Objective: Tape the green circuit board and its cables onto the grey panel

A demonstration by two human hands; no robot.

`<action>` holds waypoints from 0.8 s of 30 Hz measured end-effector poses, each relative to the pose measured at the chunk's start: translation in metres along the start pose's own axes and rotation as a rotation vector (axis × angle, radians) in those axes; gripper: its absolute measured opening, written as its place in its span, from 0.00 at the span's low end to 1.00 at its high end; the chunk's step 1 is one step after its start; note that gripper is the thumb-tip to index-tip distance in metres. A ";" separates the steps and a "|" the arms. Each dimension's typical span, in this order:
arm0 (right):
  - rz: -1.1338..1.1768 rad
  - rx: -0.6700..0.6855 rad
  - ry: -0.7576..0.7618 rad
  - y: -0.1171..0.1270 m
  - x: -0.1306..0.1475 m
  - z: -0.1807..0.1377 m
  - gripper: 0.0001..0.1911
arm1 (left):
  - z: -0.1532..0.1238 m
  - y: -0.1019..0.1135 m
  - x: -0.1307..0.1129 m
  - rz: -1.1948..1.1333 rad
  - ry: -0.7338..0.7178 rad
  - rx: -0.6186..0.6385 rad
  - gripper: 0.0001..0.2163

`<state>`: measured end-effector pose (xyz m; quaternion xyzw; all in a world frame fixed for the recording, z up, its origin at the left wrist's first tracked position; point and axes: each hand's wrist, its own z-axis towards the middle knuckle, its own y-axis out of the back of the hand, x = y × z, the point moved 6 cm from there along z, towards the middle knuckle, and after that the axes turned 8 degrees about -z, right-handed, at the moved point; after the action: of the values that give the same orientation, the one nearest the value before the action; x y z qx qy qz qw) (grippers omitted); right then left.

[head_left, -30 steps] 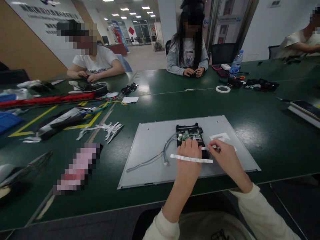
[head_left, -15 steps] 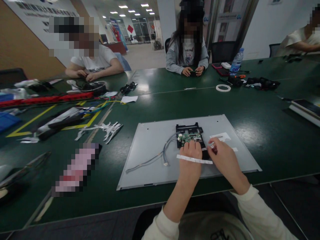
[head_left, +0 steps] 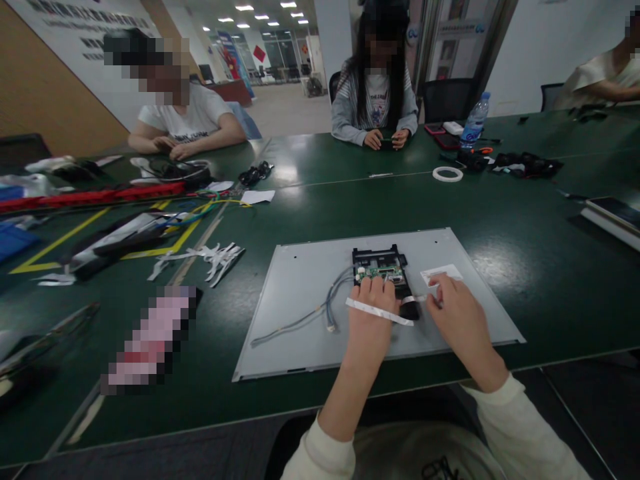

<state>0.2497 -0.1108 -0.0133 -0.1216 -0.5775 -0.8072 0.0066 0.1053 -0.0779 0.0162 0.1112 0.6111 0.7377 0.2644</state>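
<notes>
A grey metal panel point(head_left: 300, 300) lies flat on the green table point(head_left: 350, 200). On it sits a black module with a small green circuit board point(head_left: 379, 270), from which a grey cable point(head_left: 320, 307) runs left. My left hand point(head_left: 373, 313) rests on the board's near edge, fingers curled down, with a white strip point(head_left: 380, 311) lying across its back. My right hand point(head_left: 457, 317) pinches the end of a thin white strip next to the black module. A white label point(head_left: 441, 273) is stuck on the panel just beyond it.
Torn white strips point(head_left: 210, 257), red and black parts point(head_left: 100, 197) and coloured wires lie at the left. A tape ring point(head_left: 447, 174), water bottle point(head_left: 474, 120) and black items sit far right. Three other people sit at the far side. A pink object point(head_left: 150, 337) is blurred out.
Both my hands have shifted slightly forward on the panel. The white strip on my left hand has tilted and moved with it. The right hand's pinch sits closer to the black module.
</notes>
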 end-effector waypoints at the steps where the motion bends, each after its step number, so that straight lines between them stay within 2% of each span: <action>1: -0.001 -0.005 -0.006 0.001 -0.002 0.000 0.09 | -0.001 0.001 0.001 0.009 0.003 -0.007 0.07; 6: 0.034 -0.013 -0.029 -0.001 -0.007 -0.001 0.09 | -0.009 0.006 0.007 0.003 0.058 -0.064 0.06; 10: 0.229 -0.032 -0.047 0.005 -0.010 0.001 0.10 | -0.014 0.018 0.016 -0.264 0.042 -0.117 0.05; 12: 0.416 -0.005 -0.039 0.012 -0.008 0.005 0.12 | -0.014 0.027 0.017 -0.479 -0.051 -0.051 0.05; 14: 0.613 0.085 -0.004 0.019 -0.002 0.009 0.16 | -0.015 0.036 0.012 -0.629 -0.197 0.090 0.05; 17: 0.820 0.279 0.110 0.030 0.018 0.016 0.20 | -0.015 0.051 0.004 -0.676 -0.341 0.229 0.06; 20: 0.849 0.420 0.220 0.038 0.036 0.020 0.18 | -0.011 0.060 -0.001 -0.642 -0.421 0.276 0.06; 24: 0.779 0.448 0.217 0.041 0.040 0.026 0.09 | -0.004 0.062 0.003 -0.566 -0.456 0.304 0.05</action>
<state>0.2215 -0.0953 0.0406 -0.2401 -0.6450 -0.6079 0.3960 0.0855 -0.0869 0.0740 0.1373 0.6455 0.4933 0.5667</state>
